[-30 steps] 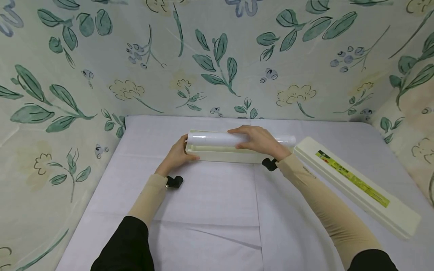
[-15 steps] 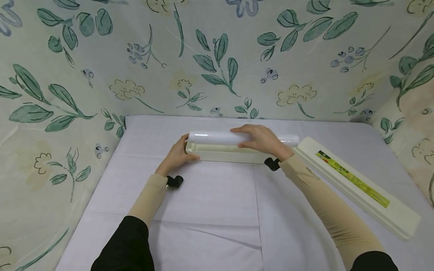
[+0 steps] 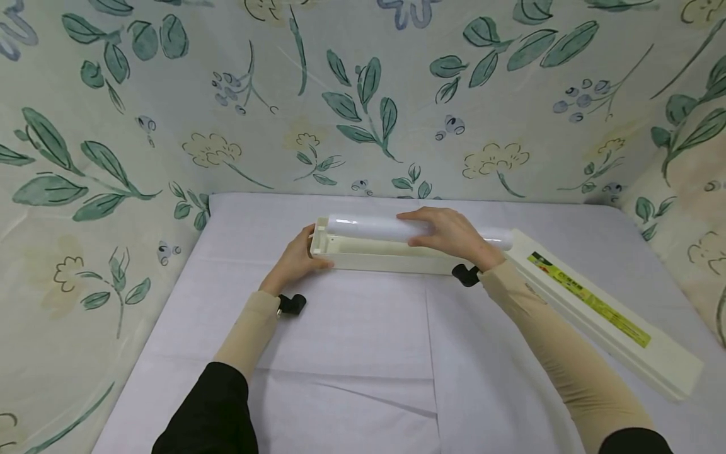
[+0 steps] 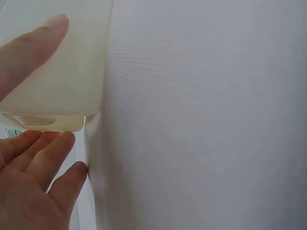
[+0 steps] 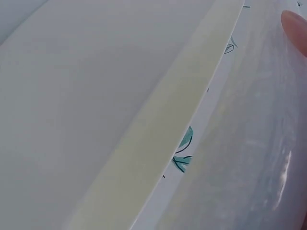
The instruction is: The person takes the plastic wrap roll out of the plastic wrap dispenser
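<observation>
A glossy white roll of cling film (image 3: pixel 365 226) lies raised at the back of a long cream plastic box (image 3: pixel 380 262). My right hand (image 3: pixel 450 234) grips the roll from above, thumb on the near side. The roll's left end stands apart from the box's left wall, and its right end reaches towards the lid. At the box's left end my left hand (image 3: pixel 293 257) holds it, thumb on the front and fingers against the end wall. In the left wrist view that thumb (image 4: pixel 36 50) lies on the box. A fingertip (image 5: pixel 295 28) touches the clear-wrapped roll in the right wrist view.
A long cream lid (image 3: pixel 669 362) with a yellow-green label lies slanted on the right, close to the roll's right end. White cloth (image 3: pixel 351 340) covers the table. Behind it hangs a leaf-patterned curtain (image 3: pixel 340 164).
My right hand has moved the roll to the right and slightly up, opening a gap at the box's left end. My left hand and the box have stayed in place.
</observation>
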Motion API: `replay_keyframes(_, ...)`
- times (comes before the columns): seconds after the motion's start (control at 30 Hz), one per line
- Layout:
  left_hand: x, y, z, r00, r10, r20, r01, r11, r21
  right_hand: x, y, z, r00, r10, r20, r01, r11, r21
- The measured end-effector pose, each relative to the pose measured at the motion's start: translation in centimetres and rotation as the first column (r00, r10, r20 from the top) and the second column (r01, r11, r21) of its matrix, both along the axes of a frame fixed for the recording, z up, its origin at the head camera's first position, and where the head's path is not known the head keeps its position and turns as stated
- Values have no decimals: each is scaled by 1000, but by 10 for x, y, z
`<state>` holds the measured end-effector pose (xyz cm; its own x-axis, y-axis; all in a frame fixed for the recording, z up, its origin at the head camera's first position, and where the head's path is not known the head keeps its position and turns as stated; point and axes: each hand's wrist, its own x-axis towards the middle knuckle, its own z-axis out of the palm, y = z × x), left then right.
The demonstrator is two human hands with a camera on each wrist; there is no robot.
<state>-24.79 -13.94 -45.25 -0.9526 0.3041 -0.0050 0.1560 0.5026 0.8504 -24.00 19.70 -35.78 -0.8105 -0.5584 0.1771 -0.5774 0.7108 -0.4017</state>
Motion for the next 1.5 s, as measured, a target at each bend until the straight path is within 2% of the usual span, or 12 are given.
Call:
replay_keyframes(0.77,0,1,-2,1000,12,11,-12,1000,-5,8,21,6,996,-83,38,84,996,-8)
replay_keyframes(1.03,0,1,-2,1000,15,13,-15,1000,-11,10,31,7,994,-106,24,106,994,4)
replay_keyframes(1.27,0,1,1,1000,9,6,-9,1000,-24,12,38,5,991,-132,25,132,991,-23)
replay_keyframes(1.5,0,1,0,1000,10,5,-10,1000,-21,14,48,2,988,-152,15,152,988,1)
